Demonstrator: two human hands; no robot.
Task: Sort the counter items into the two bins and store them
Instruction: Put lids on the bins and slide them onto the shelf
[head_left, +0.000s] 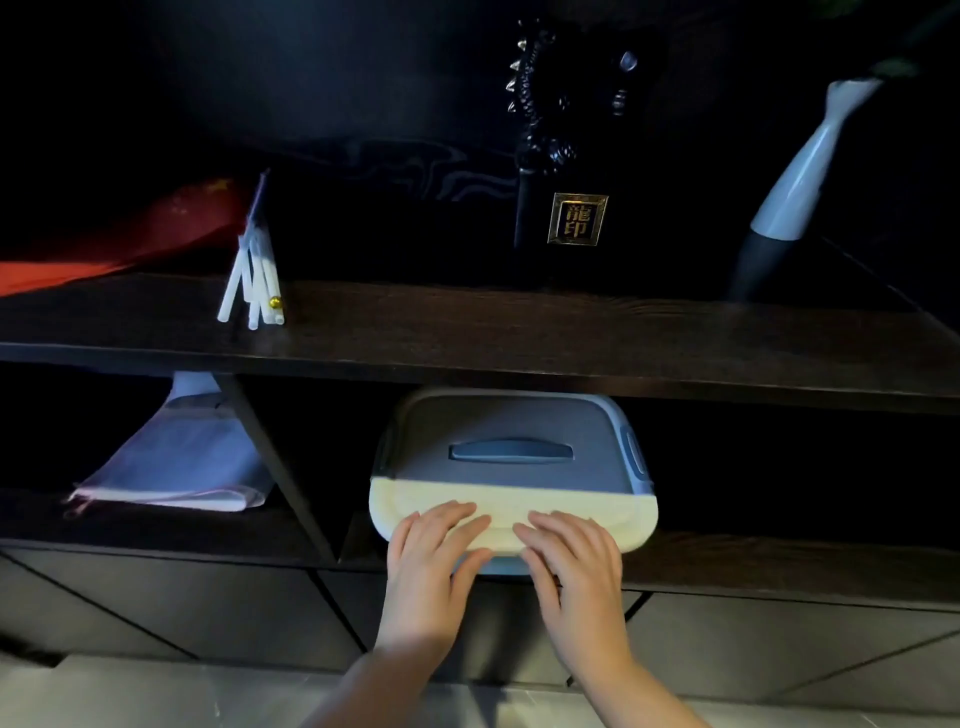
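Both hands, left hand (434, 561) and right hand (574, 564), press flat with straight fingers on the lidded grey-and-cream plastic bin (511, 467), already mostly inside the lower dark wooden shelf (753, 558), so storing looks nearly finished, though only 1 bin shows.

Pale bin (511, 514) with grey-blue lid handle (511, 451); dark wood-grain shelf (467, 332); red, perhaps starred, flags (119, 234).

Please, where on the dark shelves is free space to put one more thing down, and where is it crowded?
The upper shelf is bare between the white sticks and the bottle. In the lower compartment, dark room lies right of the bin. Crowded: the bin's front edge, under the left hand and right hand, and the left compartment holding the folded cloth.
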